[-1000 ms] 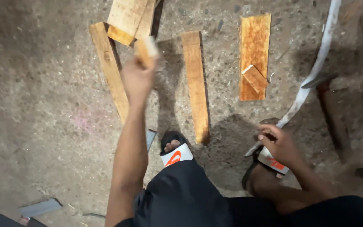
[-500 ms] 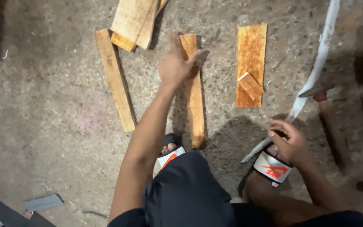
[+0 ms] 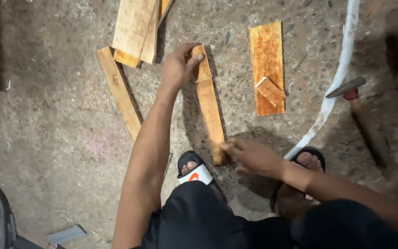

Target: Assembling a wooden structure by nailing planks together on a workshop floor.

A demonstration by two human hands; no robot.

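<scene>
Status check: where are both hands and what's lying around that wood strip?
Left hand grips the far end of the wood strip; right hand pinches its near end. Strip flat on the ground. Hammer and white strap lie to the right, apart.

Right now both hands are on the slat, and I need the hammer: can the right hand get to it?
Probably yes. The hammer lies on open ground beside the right hand; only the white strip lies between, flat on the ground.

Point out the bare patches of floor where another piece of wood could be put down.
Widest bare floor: left of the slanted plank, toward the dark frame edge. A narrower strip lies between the long strip held by the left hand and right hand and the wide board. It is crowded at the stacked boards, and by the white strap and hammer.
</scene>
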